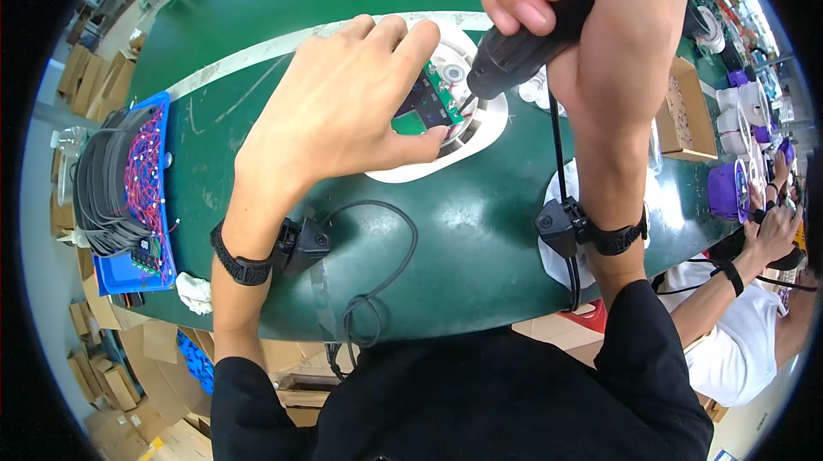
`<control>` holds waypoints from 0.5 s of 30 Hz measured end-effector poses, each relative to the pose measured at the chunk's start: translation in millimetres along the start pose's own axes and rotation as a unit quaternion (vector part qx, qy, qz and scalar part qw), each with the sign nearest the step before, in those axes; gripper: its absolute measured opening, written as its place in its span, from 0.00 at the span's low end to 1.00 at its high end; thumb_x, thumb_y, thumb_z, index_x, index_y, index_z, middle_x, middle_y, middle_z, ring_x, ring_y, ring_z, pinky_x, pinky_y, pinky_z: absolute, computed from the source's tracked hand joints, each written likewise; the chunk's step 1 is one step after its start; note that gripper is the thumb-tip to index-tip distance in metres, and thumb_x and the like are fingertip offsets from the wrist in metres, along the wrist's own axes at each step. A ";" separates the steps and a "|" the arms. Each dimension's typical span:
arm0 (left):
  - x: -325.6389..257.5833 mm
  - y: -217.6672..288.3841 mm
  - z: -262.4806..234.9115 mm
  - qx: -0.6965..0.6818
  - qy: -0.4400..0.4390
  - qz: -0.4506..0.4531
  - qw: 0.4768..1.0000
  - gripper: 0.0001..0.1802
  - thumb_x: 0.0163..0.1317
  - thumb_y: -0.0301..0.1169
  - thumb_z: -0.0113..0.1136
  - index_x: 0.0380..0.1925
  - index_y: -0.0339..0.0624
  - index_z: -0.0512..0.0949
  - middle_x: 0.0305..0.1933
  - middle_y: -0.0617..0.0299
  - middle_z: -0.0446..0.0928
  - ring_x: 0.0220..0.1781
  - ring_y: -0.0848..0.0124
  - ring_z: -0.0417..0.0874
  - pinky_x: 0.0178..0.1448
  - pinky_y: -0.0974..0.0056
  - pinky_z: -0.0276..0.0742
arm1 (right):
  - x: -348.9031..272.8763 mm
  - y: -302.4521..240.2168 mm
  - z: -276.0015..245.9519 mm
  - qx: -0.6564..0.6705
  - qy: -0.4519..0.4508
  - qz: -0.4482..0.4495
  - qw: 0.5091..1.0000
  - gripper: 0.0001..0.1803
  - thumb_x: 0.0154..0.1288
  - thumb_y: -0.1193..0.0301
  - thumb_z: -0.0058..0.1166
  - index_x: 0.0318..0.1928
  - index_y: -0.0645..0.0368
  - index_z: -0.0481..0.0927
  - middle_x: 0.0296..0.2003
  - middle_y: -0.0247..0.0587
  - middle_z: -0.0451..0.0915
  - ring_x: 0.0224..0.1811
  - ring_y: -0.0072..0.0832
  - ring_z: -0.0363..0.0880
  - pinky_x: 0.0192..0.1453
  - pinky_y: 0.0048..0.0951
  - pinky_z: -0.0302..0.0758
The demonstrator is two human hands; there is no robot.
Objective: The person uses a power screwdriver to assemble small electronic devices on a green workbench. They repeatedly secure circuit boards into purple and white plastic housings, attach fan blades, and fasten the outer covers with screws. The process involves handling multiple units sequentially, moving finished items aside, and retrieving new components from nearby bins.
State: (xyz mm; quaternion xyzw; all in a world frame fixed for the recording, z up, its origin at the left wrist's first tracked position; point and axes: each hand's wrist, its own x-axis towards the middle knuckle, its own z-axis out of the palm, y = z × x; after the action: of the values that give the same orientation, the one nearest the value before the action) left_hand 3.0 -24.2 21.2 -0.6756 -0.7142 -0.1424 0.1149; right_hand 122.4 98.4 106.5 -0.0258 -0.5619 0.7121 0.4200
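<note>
Nearest the camera: the person's own dark sleeves come up from the lower edge, each wrist wearing a black strap with a small black unit clipped on, cables trailing down.
Right hand: up high and close, clamped round the black electric screwdriver, tip angled down to the left onto the board, so the grip looks set for pressing along the tool's axis.
Left hand: fingers curled over the white round housing, thumb and fingertips pinching the green circuit board at its edge, seemingly to stop it turning or sliding under the tool.
Where the work sits: the board lies inside the white housing, which rests on the green surface just ahead of the person, between both hands.
Left side: a blue tray at the surface's edge, stacked with black cable bundles and red wiring, within the left hand's reach.
Right side: an open cardboard box, purple and white parts beyond, and another person's hands busy at the far right.
</note>
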 end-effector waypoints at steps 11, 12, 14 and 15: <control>4.7 -4.9 -8.6 -0.011 -0.026 0.009 1.000 0.36 0.47 0.47 0.76 0.50 0.35 0.74 0.42 0.50 0.79 0.43 0.49 0.80 0.47 0.51 0.77 | -5.3 5.3 2.7 -0.023 -0.041 -0.074 0.996 0.14 0.74 0.67 0.63 0.29 0.58 0.79 0.12 0.26 0.69 0.10 0.14 0.64 0.14 0.20 0.59; 7.7 -5.6 -10.2 -0.006 -0.020 0.020 1.000 0.34 0.47 0.47 0.75 0.47 0.35 0.74 0.41 0.48 0.79 0.43 0.48 0.80 0.47 0.50 0.77 | -7.0 3.1 3.6 -0.022 -0.040 -0.068 0.997 0.14 0.74 0.67 0.63 0.29 0.58 0.79 0.13 0.26 0.70 0.10 0.14 0.65 0.15 0.20 0.59; 12.9 -0.1 -10.3 -0.002 -0.011 0.039 0.999 0.32 0.48 0.48 0.74 0.41 0.33 0.76 0.40 0.46 0.80 0.42 0.47 0.81 0.46 0.50 0.77 | -4.2 0.6 -0.8 -0.047 -0.040 -0.040 0.997 0.15 0.74 0.66 0.64 0.29 0.58 0.79 0.13 0.26 0.71 0.11 0.14 0.66 0.16 0.20 0.61; 18.0 4.0 -12.8 0.003 -0.071 0.023 0.997 0.31 0.48 0.49 0.74 0.37 0.32 0.76 0.38 0.45 0.79 0.41 0.46 0.81 0.46 0.50 0.77 | -2.3 0.2 -0.9 -0.054 -0.040 -0.032 0.997 0.16 0.74 0.65 0.64 0.29 0.58 0.79 0.14 0.26 0.71 0.12 0.14 0.67 0.17 0.21 0.62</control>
State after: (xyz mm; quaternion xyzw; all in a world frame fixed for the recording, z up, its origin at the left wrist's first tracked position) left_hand 5.5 -11.8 39.7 -0.6996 -0.7055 -0.0897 0.0693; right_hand 124.2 97.7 105.1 -0.0018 -0.6166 0.6674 0.4176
